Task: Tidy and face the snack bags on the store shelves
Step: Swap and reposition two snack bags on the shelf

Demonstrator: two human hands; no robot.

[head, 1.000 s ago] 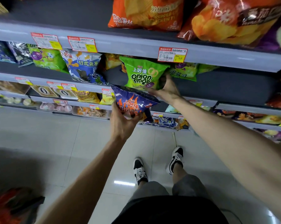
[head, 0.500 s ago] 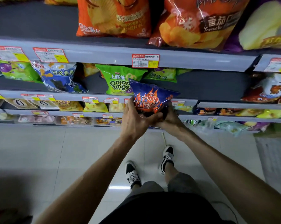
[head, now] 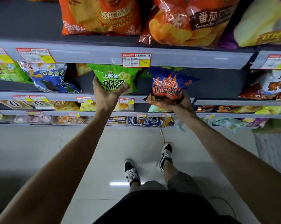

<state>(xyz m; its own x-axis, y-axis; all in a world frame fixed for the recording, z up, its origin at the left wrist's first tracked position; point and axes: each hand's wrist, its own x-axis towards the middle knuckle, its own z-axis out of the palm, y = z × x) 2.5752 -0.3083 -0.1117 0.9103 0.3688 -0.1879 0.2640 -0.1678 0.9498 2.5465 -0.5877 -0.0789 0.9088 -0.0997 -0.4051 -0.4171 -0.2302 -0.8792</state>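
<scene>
Head view: a person stands facing store shelves, both bare arms reaching forward and up to the second shelf (head: pixel 217 84) from the top.
Left hand (head: pixel 104 96): fingers and thumb are curled round the lower part of the green onion rings bag (head: pixel 115 77), thumb across its bottom right corner, fingers on its left edge.
Green onion rings bag: upright on the second shelf with its printed face to the front, just below the red-and-yellow price tag (head: pixel 136 59).
Right hand (head: pixel 177 104): grips the bottom edge of the blue flame-print snack bag (head: pixel 168 86) from underneath, fingers wrapped round its lower seam.
Blue flame-print snack bag: held upright and face-forward at the front edge of the same shelf, just right of the onion rings bag and apart from it; I cannot tell whether it rests on the shelf.
Left of the hands: a blue-and-white fish snack bag (head: pixel 50 76) leans on the same shelf, with a light green bag (head: pixel 5 71) beyond it at the far left.
Top shelf: an orange pepper chicken chips bag (head: pixel 101 15) sits beside a tomato chips bag (head: pixel 185 21).
Lower shelves: rows of smaller snack packets, too small to name.
Near: a glossy tiled floor (head: pixel 39 151) and the person's black-and-white shoes (head: pixel 131 172).
</scene>
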